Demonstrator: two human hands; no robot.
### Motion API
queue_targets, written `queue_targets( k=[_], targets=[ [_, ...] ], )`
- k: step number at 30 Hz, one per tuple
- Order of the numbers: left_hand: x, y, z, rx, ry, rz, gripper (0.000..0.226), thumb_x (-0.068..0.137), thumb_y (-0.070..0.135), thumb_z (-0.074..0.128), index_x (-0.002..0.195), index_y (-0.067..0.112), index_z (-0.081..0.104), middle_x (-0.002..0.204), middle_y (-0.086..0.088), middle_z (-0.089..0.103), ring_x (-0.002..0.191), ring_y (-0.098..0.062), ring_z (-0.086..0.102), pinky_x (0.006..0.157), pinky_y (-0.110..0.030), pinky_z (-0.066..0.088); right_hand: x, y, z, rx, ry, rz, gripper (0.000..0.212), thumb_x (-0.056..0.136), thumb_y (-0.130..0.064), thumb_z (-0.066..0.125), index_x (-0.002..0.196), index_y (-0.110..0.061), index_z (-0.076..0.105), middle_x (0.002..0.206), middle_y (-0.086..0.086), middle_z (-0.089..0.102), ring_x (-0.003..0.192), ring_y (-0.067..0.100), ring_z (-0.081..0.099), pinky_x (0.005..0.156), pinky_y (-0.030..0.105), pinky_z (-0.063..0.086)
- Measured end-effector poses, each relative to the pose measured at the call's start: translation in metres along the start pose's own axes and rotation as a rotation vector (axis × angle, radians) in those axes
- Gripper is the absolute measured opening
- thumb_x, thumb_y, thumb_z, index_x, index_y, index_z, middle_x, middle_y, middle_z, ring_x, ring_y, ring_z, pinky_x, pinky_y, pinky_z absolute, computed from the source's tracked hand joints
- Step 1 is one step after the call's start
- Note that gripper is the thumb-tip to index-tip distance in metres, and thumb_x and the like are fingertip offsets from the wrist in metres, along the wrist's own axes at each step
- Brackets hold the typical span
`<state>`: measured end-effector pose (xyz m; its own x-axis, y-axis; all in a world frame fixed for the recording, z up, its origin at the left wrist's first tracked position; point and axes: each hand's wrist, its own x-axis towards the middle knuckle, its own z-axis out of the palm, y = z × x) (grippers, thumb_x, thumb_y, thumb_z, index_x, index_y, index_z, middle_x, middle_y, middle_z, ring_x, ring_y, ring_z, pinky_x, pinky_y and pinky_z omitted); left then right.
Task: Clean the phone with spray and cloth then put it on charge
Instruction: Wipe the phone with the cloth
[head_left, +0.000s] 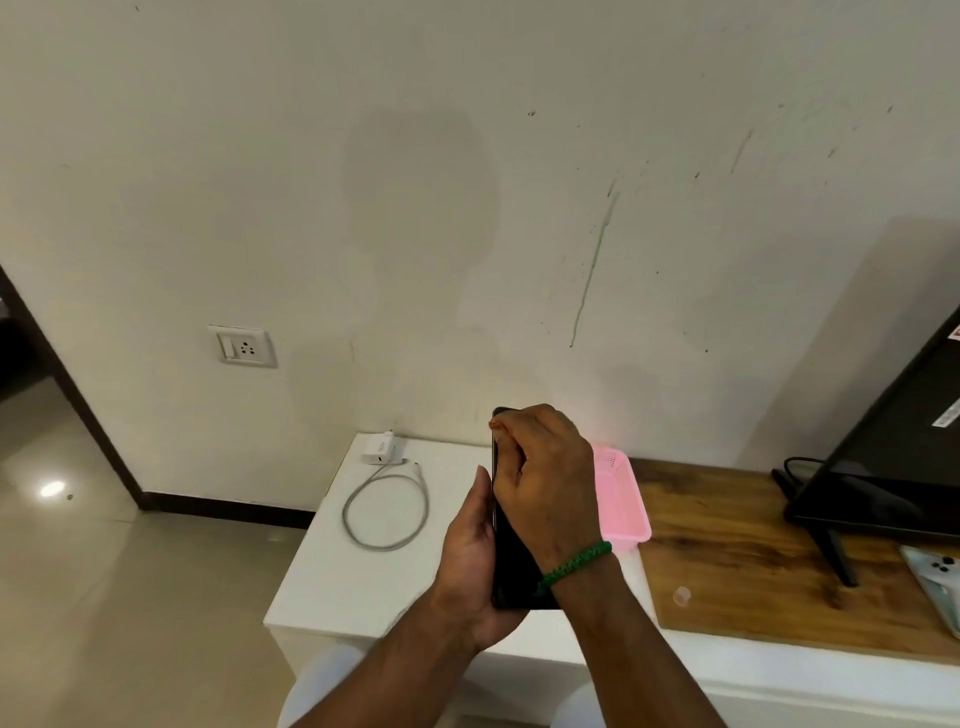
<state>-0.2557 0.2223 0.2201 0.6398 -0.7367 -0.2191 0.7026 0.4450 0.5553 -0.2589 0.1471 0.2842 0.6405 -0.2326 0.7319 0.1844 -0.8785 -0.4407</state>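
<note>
Black phone (514, 577), pink basket (626, 501), white charger (378, 451)

Hands: 2. The left hand (470, 561) and right hand (545, 478) both grip the dark phone (511, 577).
Phones: 2. The second phone (935, 587), pale-backed, is far right of the fingers.
Charger plug (379, 449): 1, left of the fingers.
Cable (387, 506): 1 coil, left of the left fingers, beside the plug.
Pink basket (623, 493): 1, just right of the right fingers, partly hidden.
Wall socket (244, 346): 1, up-left of the fingers.
Black screen (909, 467): 1, far right.
Green wristband (576, 561): 1, on the right wrist.
Small clear round item (681, 596): 1, kind unclear.
</note>
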Motion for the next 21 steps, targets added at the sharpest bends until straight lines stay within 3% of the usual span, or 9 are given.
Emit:
queue_targets(
  k=[5, 9, 15, 21],
  targets=[
    [-0.001, -0.001, 0.001, 0.022, 0.001, 0.01, 0.059, 0.079, 0.064, 0.047, 0.109, 0.022, 0.073, 0.11, -0.011, 0.072, 0.099, -0.03, 0.069, 0.089, -0.047, 0.053, 0.006, 0.002, 0.002, -0.003, 0.007, 0.017, 0.012, 0.079, 0.001, 0.063, 0.084, -0.007, 0.07, 0.081, 0.006, 0.066, 0.075, 0.022, 0.061, 0.068, 0.026, 0.047],
    [-0.001, -0.003, 0.001, 0.016, 0.015, 0.021, 0.057, 0.077, 0.063, 0.048, 0.108, 0.023, 0.073, 0.112, -0.012, 0.071, 0.099, -0.032, 0.069, 0.083, -0.048, 0.055, 0.01, 0.003, 0.001, -0.028, 0.04, 0.046, 0.01, 0.079, 0.001, 0.063, 0.082, -0.007, 0.069, 0.079, 0.007, 0.066, 0.073, 0.023, 0.061, 0.067, 0.024, 0.045],
    [-0.001, -0.002, 0.001, 0.0, 0.016, 0.09, 0.054, 0.073, 0.06, 0.052, 0.103, 0.022, 0.075, 0.104, -0.012, 0.073, 0.093, -0.031, 0.071, 0.085, -0.048, 0.056, 0.013, 0.008, -0.004, -0.061, 0.064, 0.103, 0.009, 0.084, -0.004, 0.061, 0.085, -0.006, 0.07, 0.082, 0.008, 0.067, 0.076, 0.023, 0.061, 0.069, 0.024, 0.045],
    [0.002, 0.003, -0.002, 0.019, 0.009, 0.126, 0.052, 0.071, 0.059, 0.051, 0.096, 0.022, 0.076, 0.091, -0.011, 0.075, 0.078, -0.026, 0.072, 0.07, -0.04, 0.058, 0.015, 0.018, -0.012, -0.065, 0.082, 0.139, 0.011, 0.086, -0.005, 0.06, 0.086, -0.005, 0.07, 0.084, 0.009, 0.068, 0.076, 0.021, 0.062, 0.07, 0.021, 0.045]
  ],
)
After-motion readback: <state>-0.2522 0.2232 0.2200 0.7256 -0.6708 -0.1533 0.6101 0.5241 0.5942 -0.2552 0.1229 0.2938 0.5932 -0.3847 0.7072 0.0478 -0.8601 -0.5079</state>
